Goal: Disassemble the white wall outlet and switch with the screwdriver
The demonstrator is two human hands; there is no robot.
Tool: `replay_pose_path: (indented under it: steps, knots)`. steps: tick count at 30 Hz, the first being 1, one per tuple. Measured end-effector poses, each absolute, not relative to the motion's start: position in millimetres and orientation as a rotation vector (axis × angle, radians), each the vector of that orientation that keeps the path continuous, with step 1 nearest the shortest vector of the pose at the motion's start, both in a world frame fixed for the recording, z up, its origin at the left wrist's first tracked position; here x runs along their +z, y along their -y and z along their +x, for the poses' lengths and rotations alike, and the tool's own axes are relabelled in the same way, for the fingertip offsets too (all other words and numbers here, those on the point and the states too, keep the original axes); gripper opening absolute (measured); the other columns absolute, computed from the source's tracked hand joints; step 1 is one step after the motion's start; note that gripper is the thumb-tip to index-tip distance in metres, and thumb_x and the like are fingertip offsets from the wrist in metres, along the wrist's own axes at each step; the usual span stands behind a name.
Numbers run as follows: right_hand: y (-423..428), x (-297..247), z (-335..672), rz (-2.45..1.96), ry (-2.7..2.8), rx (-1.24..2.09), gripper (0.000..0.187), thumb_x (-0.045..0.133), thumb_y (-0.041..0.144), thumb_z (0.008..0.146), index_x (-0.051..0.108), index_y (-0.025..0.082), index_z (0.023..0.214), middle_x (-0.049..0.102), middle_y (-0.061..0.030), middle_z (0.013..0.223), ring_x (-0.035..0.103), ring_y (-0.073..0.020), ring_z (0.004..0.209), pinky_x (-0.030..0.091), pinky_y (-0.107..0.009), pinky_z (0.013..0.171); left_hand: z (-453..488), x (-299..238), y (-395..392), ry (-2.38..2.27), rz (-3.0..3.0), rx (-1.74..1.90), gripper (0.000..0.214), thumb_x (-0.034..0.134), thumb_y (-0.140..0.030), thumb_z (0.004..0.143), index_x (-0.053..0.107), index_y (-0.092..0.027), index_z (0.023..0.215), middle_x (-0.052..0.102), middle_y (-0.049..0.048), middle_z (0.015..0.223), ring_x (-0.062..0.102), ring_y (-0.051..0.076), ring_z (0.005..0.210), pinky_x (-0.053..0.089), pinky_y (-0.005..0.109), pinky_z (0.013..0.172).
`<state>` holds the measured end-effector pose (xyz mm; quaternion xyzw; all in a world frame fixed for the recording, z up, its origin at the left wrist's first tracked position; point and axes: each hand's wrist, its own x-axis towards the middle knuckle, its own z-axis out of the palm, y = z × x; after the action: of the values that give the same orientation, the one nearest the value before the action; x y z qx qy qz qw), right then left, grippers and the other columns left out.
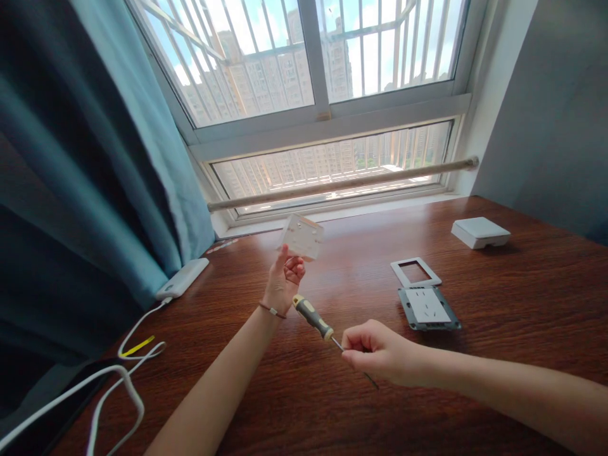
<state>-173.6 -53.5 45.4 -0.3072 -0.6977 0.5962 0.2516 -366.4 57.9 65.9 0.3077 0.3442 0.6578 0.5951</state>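
Note:
My left hand (284, 278) is closed on the lower edge of a white square plastic mounting box (303, 237), held up above the table with screw holes on the face I see. Pinched by its metal shaft in my right hand (377, 351) is a screwdriver (313, 315). Its grey and cream handle points up and left, near my left wrist, and the tip slants down right past my fingers. To the right of that hand lies a wall socket (430, 306) with a grey frame, touching or close to a white cover frame (408, 273).
A white box-shaped switch or socket (481, 232) sits at the right rear of the brown wooden table (361, 240). At the left, a white power bank (183, 278) has a white cable (126, 373) with a yellow tie (137, 346). Blue curtains (128, 158) hang beside the barred window.

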Motion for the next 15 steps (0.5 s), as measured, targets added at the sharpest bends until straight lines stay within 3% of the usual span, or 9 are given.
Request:
replay_pose_path:
  steps: [3, 6, 15]
  knots:
    - [63, 48, -174, -0.830, 1.895, 1.669, 0.021, 0.050, 0.021, 0.076, 0.042, 0.016, 0.057, 0.032, 0.0086, 0.047, 0.027, -0.0042, 0.043, 0.020, -0.018, 0.040, -405, 63, -86, -1.327, 0.971, 1.724, 0.038, 0.063, -0.050, 0.063, 0.049, -0.015, 0.064, 0.049, -0.0055, 0.049, 0.038, 0.001, 0.034, 0.031, 0.013, 0.034]
    - [66, 47, -175, -0.839, 1.907, 1.681, 0.020, 0.050, 0.021, 0.075, 0.042, 0.017, 0.057, 0.033, 0.0086, 0.046, 0.028, -0.0040, 0.042, 0.020, -0.017, 0.039, -452, 58, -104, -1.564, 0.946, 1.819, 0.039, 0.049, -0.053, 0.069, 0.045, -0.016, 0.060, 0.042, -0.0072, 0.043, 0.033, 0.003, 0.031, 0.027, 0.015, 0.032]
    - [70, 38, -180, -0.887, 1.902, 1.724, 0.020, 0.050, 0.021, 0.074, 0.042, 0.017, 0.057, 0.033, 0.0083, 0.044, 0.028, -0.0041, 0.040, 0.020, -0.017, 0.037, -557, 24, -104, -2.198, 0.798, 1.490, 0.032, 0.042, -0.034, 0.076, 0.047, -0.014, 0.052, 0.044, 0.0020, 0.033, 0.037, 0.012, 0.028, 0.029, 0.023, 0.029]
